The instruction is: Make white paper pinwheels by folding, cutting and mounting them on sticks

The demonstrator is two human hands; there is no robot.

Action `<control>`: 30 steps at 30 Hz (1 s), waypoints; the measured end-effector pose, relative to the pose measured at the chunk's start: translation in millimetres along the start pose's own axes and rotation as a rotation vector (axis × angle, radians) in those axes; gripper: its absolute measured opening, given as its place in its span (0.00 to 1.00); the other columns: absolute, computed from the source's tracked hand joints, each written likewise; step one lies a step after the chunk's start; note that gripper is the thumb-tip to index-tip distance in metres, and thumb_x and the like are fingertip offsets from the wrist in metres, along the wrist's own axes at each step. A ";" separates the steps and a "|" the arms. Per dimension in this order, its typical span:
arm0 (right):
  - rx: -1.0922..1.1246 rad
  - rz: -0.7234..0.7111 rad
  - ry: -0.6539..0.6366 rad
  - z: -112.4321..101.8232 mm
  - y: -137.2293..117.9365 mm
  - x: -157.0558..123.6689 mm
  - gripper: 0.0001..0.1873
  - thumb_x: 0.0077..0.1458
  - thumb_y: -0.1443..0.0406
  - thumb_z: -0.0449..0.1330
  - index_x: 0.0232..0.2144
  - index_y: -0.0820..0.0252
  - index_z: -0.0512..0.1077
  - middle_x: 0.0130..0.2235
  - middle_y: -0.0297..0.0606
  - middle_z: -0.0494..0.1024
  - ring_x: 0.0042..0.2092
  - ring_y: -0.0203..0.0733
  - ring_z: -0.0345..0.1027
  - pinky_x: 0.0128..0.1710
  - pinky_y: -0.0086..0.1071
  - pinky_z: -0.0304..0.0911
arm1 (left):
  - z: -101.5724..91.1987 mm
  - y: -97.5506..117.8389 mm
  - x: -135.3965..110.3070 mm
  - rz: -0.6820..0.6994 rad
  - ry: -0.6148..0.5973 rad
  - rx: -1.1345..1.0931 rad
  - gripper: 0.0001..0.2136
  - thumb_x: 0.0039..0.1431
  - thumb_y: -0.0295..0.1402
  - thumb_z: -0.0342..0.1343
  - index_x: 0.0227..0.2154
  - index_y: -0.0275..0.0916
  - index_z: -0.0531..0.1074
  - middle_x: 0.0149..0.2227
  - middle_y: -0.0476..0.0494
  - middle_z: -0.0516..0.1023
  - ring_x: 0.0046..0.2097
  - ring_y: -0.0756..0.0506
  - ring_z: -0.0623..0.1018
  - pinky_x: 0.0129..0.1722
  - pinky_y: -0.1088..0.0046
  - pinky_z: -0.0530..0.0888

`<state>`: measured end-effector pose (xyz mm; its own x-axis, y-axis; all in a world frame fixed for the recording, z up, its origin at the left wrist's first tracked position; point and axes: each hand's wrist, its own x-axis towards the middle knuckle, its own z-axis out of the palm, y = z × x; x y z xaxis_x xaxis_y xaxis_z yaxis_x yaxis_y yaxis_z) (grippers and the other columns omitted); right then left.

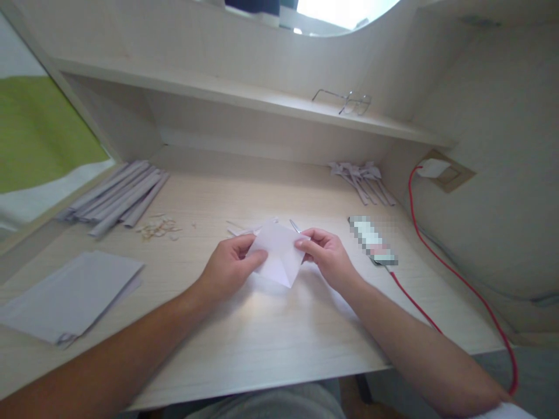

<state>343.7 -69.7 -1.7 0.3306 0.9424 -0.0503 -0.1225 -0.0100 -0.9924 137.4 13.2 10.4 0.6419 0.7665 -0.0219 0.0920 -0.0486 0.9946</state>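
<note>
A small white paper square [279, 255], creased along its diagonals, is held just above the middle of the pale wooden desk [271, 337]. My left hand [231, 267] pinches its left edge between thumb and fingers. My right hand [327, 253] pinches its right corner the same way. Both hands are closed on the paper. Small scissors [295, 226] lie on the desk just behind the paper, mostly hidden by it.
A stack of paper sheets [70, 297] lies front left, a bundle of rolled paper sticks [116, 195] back left, paper scraps [158, 227] beside it. Folded paper pieces [362, 179] lie back right. A phone [372, 240] on a red cable [458, 279] sits right. Glasses [345, 100] rest on the shelf.
</note>
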 end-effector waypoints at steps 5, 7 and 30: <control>0.023 -0.016 0.038 -3.5 1.6 3.6 0.08 0.49 0.62 0.70 0.29 0.59 0.77 0.24 0.30 0.77 0.24 0.33 0.69 0.27 0.28 0.66 | -1.2 1.8 1.1 -0.005 0.044 -0.058 0.12 0.53 0.31 0.61 0.39 0.34 0.82 0.33 0.46 0.83 0.32 0.46 0.77 0.29 0.75 0.69; 0.032 -0.029 0.042 -4.2 1.0 4.3 0.08 0.49 0.63 0.70 0.31 0.59 0.77 0.23 0.29 0.76 0.23 0.33 0.69 0.27 0.28 0.65 | -0.7 3.0 1.7 -0.009 0.058 -0.071 0.11 0.52 0.31 0.61 0.37 0.34 0.82 0.32 0.46 0.83 0.32 0.46 0.77 0.30 0.75 0.69; -0.308 -0.229 -0.133 2.3 -0.6 -7.0 0.08 0.54 0.68 0.64 0.38 0.58 0.77 0.27 0.29 0.71 0.28 0.34 0.63 0.27 0.28 0.57 | -0.7 -6.6 5.6 0.084 -0.109 0.214 0.08 0.54 0.35 0.61 0.33 0.37 0.81 0.33 0.44 0.82 0.35 0.45 0.77 0.35 0.71 0.69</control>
<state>339.3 -75.5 -0.5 0.1905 0.9668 0.1704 0.2331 0.1240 -0.9645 139.9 18.3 3.7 0.7310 0.6814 0.0371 0.1870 -0.2524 0.9494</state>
